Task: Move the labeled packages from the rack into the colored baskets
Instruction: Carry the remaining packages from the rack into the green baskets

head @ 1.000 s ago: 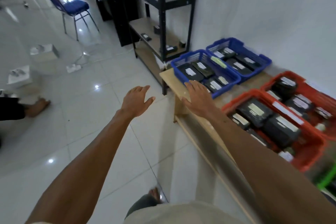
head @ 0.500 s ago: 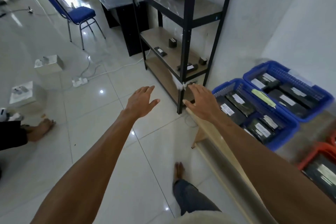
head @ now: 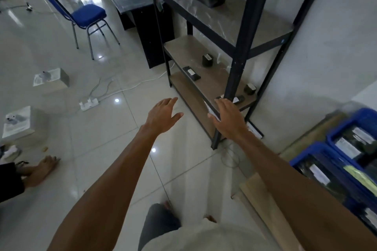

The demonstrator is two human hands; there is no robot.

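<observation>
Hovering before the rack (head: pixel 214 16), left hand (head: pixel 163 115) and right hand (head: pixel 229 120) are splayed, empty. Risk: the post (head: pixel 236 67) at twelve o'clock shields the labeled package (head: pixel 238 99); a hasty reach may knock it off.

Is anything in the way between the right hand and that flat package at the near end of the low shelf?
Yes. The rack's black front post stands just past the right hand and partly hides the flat package. The hand would probably have to reach around it.
</observation>
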